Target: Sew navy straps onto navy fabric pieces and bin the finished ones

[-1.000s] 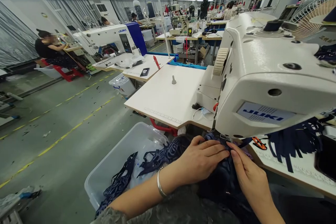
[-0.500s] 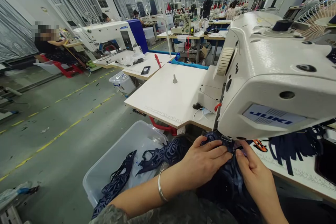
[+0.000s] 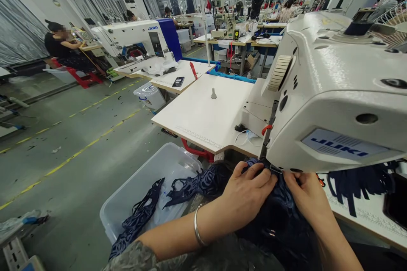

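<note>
Under the head of a white sewing machine (image 3: 337, 106), navy lace fabric (image 3: 282, 207) is bunched and hangs down over my lap. My left hand (image 3: 249, 194), with a silver bangle at the wrist, grips the lace left of the needle area with bent fingers. On the other side, my right hand (image 3: 307, 194) pinches the lace, its thumb and index finger close to the presser foot. The machine head and my fingers hide the needle and the exact grip. A trail of lace runs left from my hands into a clear plastic bin (image 3: 111, 207).
Navy strips (image 3: 359, 182) lie on the table at right, beside a dark phone-like object (image 3: 396, 203). A white tabletop (image 3: 203, 110) with a grey peg extends left of the machine. Beyond it stand another sewing machine (image 3: 133, 42) and a seated person (image 3: 59, 46).
My left fingers have curled more over the lace. My right hand has shifted slightly, now mostly covering an orange-handled tool. The view has turned a little.
</note>
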`<state>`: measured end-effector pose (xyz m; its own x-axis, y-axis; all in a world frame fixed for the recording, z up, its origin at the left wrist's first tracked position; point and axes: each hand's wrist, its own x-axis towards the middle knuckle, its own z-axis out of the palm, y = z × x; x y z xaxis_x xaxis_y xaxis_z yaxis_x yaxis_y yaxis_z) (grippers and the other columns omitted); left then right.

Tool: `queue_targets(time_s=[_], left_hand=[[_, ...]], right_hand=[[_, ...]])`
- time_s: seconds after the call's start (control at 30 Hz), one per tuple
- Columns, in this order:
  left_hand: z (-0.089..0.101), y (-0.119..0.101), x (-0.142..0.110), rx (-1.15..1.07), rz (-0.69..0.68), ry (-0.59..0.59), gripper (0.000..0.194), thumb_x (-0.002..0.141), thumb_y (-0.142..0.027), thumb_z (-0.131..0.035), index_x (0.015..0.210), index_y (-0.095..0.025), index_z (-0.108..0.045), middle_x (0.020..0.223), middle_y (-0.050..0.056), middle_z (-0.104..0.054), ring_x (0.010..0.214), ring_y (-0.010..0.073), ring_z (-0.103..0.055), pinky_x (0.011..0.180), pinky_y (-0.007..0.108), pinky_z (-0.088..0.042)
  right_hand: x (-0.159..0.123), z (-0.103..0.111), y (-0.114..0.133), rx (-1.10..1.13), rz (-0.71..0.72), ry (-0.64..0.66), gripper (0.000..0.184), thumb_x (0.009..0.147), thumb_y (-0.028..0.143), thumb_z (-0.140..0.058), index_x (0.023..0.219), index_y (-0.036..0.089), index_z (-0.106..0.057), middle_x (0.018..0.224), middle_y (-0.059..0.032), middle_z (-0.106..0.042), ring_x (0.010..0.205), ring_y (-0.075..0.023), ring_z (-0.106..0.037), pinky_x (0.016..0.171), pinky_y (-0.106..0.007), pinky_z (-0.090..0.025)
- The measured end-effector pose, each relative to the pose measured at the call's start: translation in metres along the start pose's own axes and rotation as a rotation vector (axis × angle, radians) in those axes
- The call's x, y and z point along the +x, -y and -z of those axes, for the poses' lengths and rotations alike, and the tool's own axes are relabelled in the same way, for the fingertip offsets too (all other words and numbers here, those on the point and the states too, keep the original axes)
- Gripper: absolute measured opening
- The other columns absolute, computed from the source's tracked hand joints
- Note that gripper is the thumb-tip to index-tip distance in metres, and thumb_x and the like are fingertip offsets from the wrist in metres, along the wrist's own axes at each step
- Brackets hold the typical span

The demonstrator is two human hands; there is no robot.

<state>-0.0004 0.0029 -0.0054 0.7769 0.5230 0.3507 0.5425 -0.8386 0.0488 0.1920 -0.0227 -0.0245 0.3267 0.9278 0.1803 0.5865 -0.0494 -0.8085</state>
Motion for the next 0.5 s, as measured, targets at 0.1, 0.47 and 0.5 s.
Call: queue_targets(time_s=[0.1,0.47,0.5], left_hand=[[-0.0009,-0.0006,0.0006,0.01,-0.003,0.002,0.035,0.1,-0.02,-0.038,0.134,-0.019,-0.048,0.129,0.005,-0.057,0.127,0.021,-0.043,0.101,0.043,-0.027],[-0.0013,-0.0003,0.001,0.045,-0.013,-0.011,0.035,0.099,-0.019,-0.039,0.133,-0.019,-0.048,0.129,0.003,-0.056,0.125,0.0208,-0.044,0.1,0.043,-0.027],[-0.0014,-0.0004,0.0011,0.049,-0.012,-0.016,0.035,0.099,-0.019,-0.039,0.133,-0.019,-0.048,0.128,0.003,-0.057,0.125,0.0207,-0.044,0.1,0.043,-0.027]], right_hand=[[0.0011,0.001,0.0005,-0.022,-0.048,0.08,0.025,0.085,0.039,-0.05,0.066,0.023,-0.049,0.06,-0.0003,-0.056,0.065,-0.0177,-0.056,0.061,-0.026,-0.041],[0.0013,-0.0004,-0.0029,-0.021,-0.118,0.082,0.022,0.083,0.042,-0.05,0.072,0.023,-0.049,0.062,-0.0005,-0.057,0.066,-0.0189,-0.055,0.065,-0.029,-0.041],[0.0011,-0.0002,-0.0017,-0.037,-0.127,0.078,0.023,0.082,0.043,-0.05,0.071,0.023,-0.049,0.061,-0.0008,-0.057,0.065,-0.0192,-0.056,0.063,-0.029,-0.04]])
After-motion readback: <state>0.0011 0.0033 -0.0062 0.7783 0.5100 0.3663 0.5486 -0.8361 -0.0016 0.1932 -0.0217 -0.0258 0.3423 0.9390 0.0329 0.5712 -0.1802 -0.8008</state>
